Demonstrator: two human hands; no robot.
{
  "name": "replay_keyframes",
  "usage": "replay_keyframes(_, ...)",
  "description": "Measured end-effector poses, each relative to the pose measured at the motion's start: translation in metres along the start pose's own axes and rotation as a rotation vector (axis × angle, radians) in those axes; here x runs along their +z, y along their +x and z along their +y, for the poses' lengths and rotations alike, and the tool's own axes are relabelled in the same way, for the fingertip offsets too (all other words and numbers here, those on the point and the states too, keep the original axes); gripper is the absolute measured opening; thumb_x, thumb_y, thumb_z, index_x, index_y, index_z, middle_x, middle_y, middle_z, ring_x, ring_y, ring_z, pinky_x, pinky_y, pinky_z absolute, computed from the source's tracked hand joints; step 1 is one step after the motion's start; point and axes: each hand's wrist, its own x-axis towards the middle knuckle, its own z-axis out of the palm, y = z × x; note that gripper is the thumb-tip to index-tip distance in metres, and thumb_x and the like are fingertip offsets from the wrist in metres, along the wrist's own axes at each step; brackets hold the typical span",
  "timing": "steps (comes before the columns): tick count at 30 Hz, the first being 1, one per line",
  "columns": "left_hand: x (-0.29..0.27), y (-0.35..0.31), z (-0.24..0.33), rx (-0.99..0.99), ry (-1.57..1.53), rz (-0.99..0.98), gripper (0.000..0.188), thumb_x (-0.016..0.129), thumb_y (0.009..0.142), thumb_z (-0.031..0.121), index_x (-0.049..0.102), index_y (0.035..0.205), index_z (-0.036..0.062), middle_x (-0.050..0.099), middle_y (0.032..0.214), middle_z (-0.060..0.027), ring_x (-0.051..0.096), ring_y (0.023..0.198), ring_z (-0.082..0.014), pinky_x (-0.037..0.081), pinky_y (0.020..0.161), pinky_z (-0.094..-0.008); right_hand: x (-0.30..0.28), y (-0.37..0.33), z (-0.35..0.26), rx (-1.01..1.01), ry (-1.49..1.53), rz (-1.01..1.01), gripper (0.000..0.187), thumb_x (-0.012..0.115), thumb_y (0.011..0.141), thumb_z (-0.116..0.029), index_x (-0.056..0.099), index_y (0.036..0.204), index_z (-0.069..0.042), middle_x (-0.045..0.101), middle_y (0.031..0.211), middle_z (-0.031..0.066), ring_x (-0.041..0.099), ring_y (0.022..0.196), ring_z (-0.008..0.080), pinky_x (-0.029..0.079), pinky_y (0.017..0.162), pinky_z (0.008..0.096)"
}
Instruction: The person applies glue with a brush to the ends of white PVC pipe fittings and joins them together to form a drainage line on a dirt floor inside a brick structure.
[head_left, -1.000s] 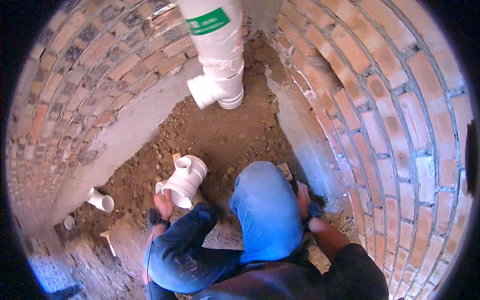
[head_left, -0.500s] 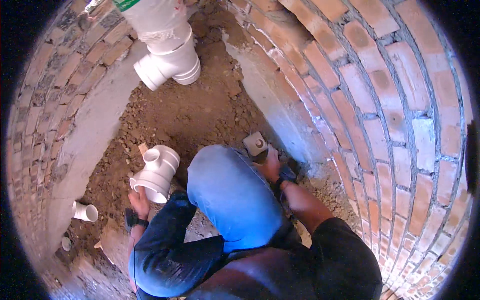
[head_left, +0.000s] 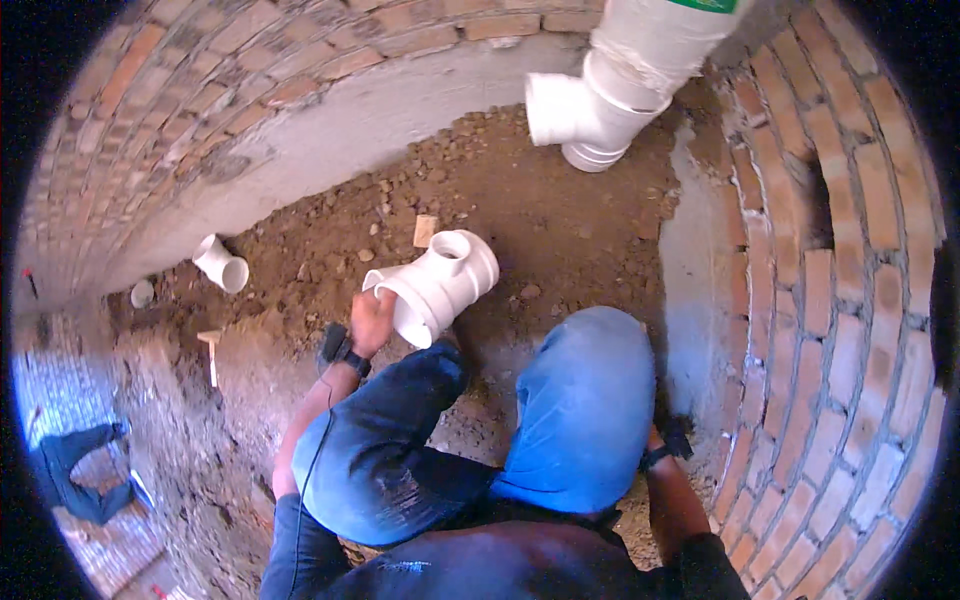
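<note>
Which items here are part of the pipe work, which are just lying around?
In use:
- white tee fitting, gripped by left hand
- hanging white pipe junction

Lying about:
- small white elbow
- wood offcut
- dark cloth

Right hand hidden behind knee.

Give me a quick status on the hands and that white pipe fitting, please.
Left hand gripping white tee fitting at its open end, on the dirt. Right hand hidden behind the right knee. Wood scrap lying just beyond fitting.

- Curved red brick walls [head_left: 830, 300] enclose the pit, with a grey cement band [head_left: 330, 150] along their base.
- The floor is loose brown soil [head_left: 540, 210] with clods.
- Daylight falls from above.
</note>
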Motion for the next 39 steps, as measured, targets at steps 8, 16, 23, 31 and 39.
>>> replay_keyframes(8, -0.006, -0.003, 0.064, 0.200, -0.008, -0.104, 0.039, 0.047, 0.100, 0.027, 0.063, 0.089, -0.0072, 0.067, 0.078, -0.0203, 0.065, 0.071, -0.0275, 0.048, 0.066, -0.0408, 0.004, 0.071, -0.210, -0.260, -0.243, -0.177, 0.028, 0.050, 0.097, -0.017, 0.063, 0.118, -0.003, 0.068, 0.109, 0.0084, 0.060, 0.107, 0.0216, 0.046, 0.095, 0.0347)
replay_keyframes(16, 0.008, 0.021, 0.033, 0.570, 0.328, -0.194, 0.020, 0.053, 0.090, 0.015, 0.062, 0.094, -0.0023, 0.066, 0.087, -0.0232, 0.062, 0.081, -0.0407, 0.049, 0.073, -0.0486, 0.069, 0.140, -0.338, -0.358, -0.138, -0.671, 0.045, 0.058, 0.096, -0.038, 0.065, 0.111, 0.003, 0.069, 0.099, 0.0091, 0.062, 0.088, 0.0144, 0.051, 0.080, 0.0299)
replay_keyframes(23, -0.001, 0.005, 0.098, 0.471, 0.055, -0.202, 0.021, 0.055, 0.089, 0.012, 0.063, 0.101, -0.0033, 0.069, 0.095, -0.0206, 0.066, 0.085, -0.0344, 0.052, 0.076, -0.0406, 0.097, 0.146, -0.351, -0.304, -0.090, -0.814, 0.040, 0.064, 0.093, -0.032, 0.066, 0.109, 0.005, 0.069, 0.098, 0.0054, 0.061, 0.090, 0.0114, 0.050, 0.082, 0.0296)
replay_keyframes(31, 0.021, 0.015, 0.054, 0.092, -0.265, -0.278, 0.024, 0.059, 0.093, 0.018, 0.069, 0.088, -0.0032, 0.069, 0.078, -0.0053, 0.058, 0.071, -0.0060, 0.049, 0.065, -0.0301, 0.095, 0.149, -0.371, -0.236, -0.026, -0.761, 0.036, 0.065, 0.091, -0.021, 0.064, 0.115, 0.006, 0.068, 0.104, 0.0080, 0.061, 0.097, 0.0135, 0.048, 0.088, 0.0300)
replay_keyframes(39, 0.042, 0.019, 0.010, -0.038, -0.192, -0.294, 0.022, 0.070, 0.087, 0.022, 0.070, 0.077, 0.0025, 0.066, 0.068, -0.0036, 0.057, 0.065, -0.0077, 0.046, 0.061, -0.0270, 0.096, 0.177, -0.369, -0.195, -0.208, -0.585, 0.033, 0.064, 0.090, -0.023, 0.068, 0.108, 0.004, 0.070, 0.100, 0.0060, 0.062, 0.091, 0.0135, 0.048, 0.085, 0.0290)
